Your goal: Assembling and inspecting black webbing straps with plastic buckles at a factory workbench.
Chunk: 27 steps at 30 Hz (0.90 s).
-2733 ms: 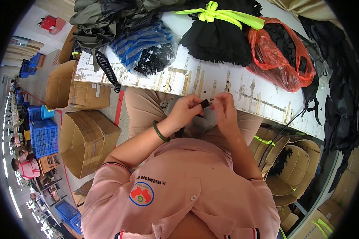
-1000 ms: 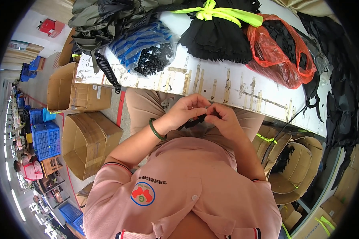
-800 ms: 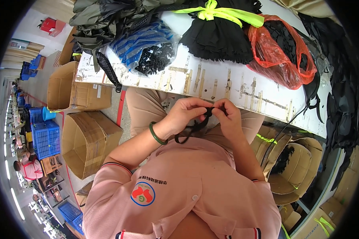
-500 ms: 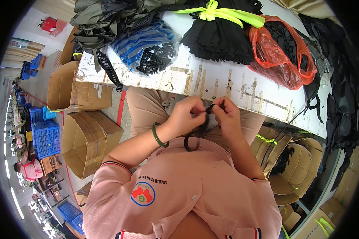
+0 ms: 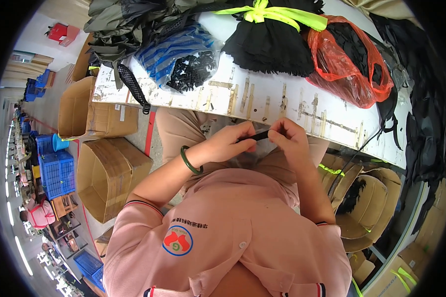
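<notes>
Over my lap, just off the near edge of the white table (image 5: 218, 101), a short black strap (image 5: 259, 135) is stretched between my hands. My left hand (image 5: 229, 142) pinches one end of it between thumb and fingers. At the other end, the fingertips of my right hand (image 5: 290, 138) are closed on the strap. Whether a small part sits under those fingertips is hidden. Beyond the hands lies a blue-striped clear bag (image 5: 171, 47) with many small black plastic pieces (image 5: 191, 71) at its mouth. A bundle of black strips (image 5: 270, 49) is tied with a yellow-green band (image 5: 260, 12).
A red plastic bag (image 5: 332, 64) of black pieces lies at the table's right. Dark grey-green fabric (image 5: 119, 29) is heaped far left, and a mesh strap (image 5: 132, 86) hangs over the edge. Cardboard boxes (image 5: 109, 173) stand left, with another box (image 5: 371, 203) right.
My hands have moved slightly apart, and the black strap is now drawn straight between them. The dark loop that hung below my left hand no longer shows.
</notes>
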{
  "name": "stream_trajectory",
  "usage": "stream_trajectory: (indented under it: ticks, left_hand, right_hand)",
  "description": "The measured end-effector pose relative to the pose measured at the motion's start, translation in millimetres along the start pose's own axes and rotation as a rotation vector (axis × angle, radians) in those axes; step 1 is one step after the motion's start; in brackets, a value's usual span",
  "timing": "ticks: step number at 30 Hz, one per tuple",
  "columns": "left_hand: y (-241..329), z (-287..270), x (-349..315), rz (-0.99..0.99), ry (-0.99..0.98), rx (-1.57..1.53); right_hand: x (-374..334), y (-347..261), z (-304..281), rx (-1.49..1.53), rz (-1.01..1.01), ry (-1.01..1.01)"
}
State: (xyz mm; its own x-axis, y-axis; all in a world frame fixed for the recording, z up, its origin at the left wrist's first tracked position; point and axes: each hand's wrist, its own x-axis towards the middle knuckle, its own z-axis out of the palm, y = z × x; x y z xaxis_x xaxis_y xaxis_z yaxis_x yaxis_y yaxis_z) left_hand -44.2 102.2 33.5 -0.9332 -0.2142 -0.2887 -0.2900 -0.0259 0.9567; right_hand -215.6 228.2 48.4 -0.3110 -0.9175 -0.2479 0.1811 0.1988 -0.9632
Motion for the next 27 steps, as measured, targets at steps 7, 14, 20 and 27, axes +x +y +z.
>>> stream_trajectory:
  ticks: [7,14,20,27]
  left_hand:
    - [-35,12,15,0.12,-0.028,0.076]
    - [-62,0,14,0.244,0.147,0.523]
    - [64,-38,87,0.513,0.761,0.691]
    - [63,-69,134,0.375,0.777,0.915]
  right_hand:
    - [-9,-29,-18,0.73,0.279,-0.035]
    - [-17,-24,-14,-0.217,-0.166,0.007]
    - [9,37,26,-0.246,-0.15,0.002]
    - [9,52,24,-0.304,-0.124,-0.1]
